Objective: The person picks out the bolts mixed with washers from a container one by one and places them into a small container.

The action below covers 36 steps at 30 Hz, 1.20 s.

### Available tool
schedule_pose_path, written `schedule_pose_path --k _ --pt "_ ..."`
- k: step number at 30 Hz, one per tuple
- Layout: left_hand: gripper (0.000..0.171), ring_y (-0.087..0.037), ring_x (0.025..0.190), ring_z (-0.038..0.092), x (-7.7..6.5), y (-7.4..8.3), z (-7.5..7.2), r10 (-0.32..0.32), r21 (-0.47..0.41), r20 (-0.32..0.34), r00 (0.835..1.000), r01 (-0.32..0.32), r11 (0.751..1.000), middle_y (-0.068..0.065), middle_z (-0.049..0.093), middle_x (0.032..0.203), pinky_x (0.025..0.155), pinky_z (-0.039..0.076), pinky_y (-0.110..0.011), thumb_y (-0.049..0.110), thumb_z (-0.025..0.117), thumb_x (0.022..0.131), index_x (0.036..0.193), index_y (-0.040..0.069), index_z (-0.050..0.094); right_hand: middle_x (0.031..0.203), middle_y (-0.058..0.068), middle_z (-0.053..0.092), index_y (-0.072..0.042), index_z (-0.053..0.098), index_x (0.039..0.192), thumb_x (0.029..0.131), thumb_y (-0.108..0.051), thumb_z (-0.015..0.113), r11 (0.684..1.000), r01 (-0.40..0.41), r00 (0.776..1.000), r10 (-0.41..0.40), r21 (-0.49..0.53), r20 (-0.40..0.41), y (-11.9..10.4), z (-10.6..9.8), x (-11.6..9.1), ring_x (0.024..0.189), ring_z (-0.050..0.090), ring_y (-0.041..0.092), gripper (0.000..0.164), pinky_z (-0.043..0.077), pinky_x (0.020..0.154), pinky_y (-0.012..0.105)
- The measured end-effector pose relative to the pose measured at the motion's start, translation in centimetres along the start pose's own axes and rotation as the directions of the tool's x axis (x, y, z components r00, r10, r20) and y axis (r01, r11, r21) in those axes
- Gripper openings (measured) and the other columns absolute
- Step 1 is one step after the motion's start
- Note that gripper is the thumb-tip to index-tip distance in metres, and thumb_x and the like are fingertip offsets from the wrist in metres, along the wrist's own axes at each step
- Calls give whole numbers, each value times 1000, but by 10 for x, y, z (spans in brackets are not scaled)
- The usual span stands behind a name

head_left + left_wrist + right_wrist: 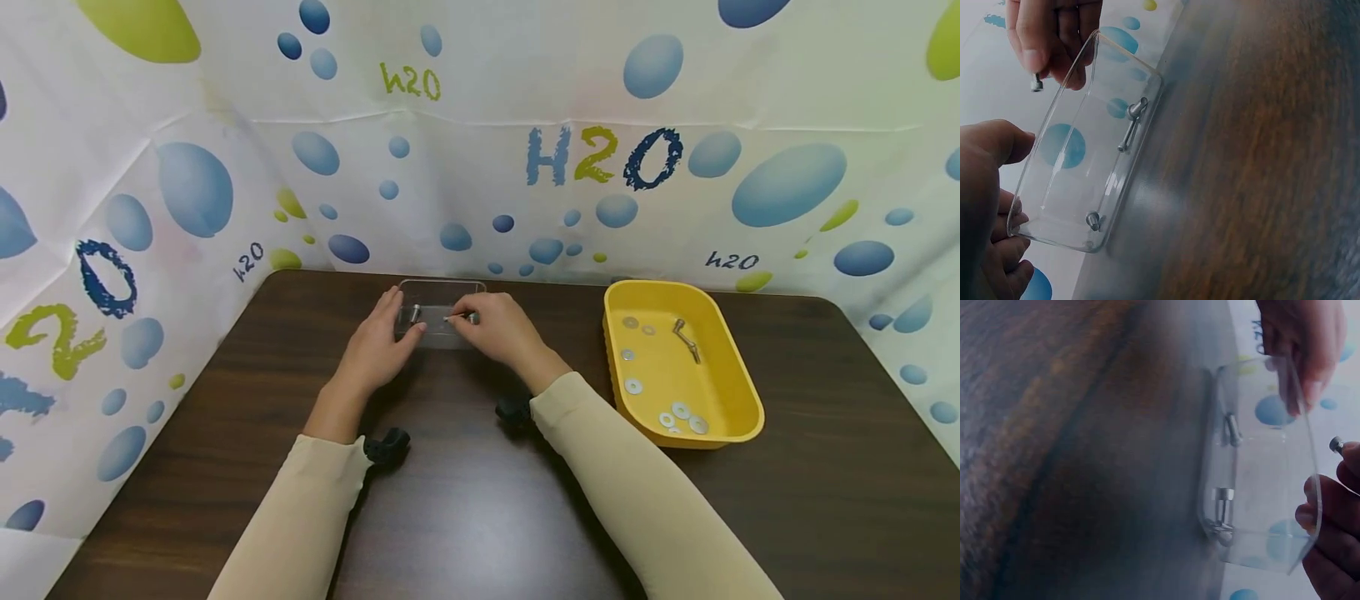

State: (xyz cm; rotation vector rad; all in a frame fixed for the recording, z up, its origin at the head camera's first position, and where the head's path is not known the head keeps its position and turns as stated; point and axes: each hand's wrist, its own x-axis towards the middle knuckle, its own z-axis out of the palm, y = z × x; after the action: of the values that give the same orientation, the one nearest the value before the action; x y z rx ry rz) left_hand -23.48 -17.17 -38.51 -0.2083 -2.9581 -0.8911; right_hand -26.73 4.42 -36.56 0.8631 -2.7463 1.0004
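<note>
A clear plastic box (448,335) lies at the back of the dark table. My left hand (377,348) holds its left end, thumb at the near rim and fingers around the far side. Between the thumb and fingers of my right hand (501,327) is a small metal bolt (1036,83), pinched above the box. Its cylindrical head also shows in the right wrist view, while the fingers hide most of the shank. Inside the box lie several metal bolts: one bolt (1093,220) near the left end, others, such as this bolt (1137,108), toward the right.
To the right stands a yellow tray (738,367) holding several flat washers (680,410) and silver bolts (685,340) lying end to end. A white printed cloth (510,92) hangs behind the dark wooden table (450,500). Black wrist cameras (387,447) sit under both sleeves.
</note>
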Motion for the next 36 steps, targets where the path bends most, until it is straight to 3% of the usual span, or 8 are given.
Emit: schedule_pose_path --k 9,31,36 --pt "73 -29 152 17 0 -2 2 -13 -9 -1 1000 13 1000 -11 18 165 119 23 -54 43 51 100 155 1 26 99 -1 74 -15 76 102 95 -22 64 988 35 998 -27 -150 53 -4 9 2 87 67 14 16 56 81 32" --pt "80 -28 153 11 0 -3 2 -61 2 15 998 61 998 -11 14 165 119 20 -55 52 48 99 156 1 23 101 -1 73 -16 76 105 98 -26 60 986 8 990 16 -166 143 -9 5 5 85 66 13 20 56 81 33" --pt "80 -29 153 9 0 -3 3 -35 25 20 999 34 999 -13 13 165 120 18 -54 52 47 100 155 -1 22 95 -2 72 -16 76 103 98 -26 59 982 8 987 23 -190 161 -9 5 6 78 62 13 20 54 76 32"
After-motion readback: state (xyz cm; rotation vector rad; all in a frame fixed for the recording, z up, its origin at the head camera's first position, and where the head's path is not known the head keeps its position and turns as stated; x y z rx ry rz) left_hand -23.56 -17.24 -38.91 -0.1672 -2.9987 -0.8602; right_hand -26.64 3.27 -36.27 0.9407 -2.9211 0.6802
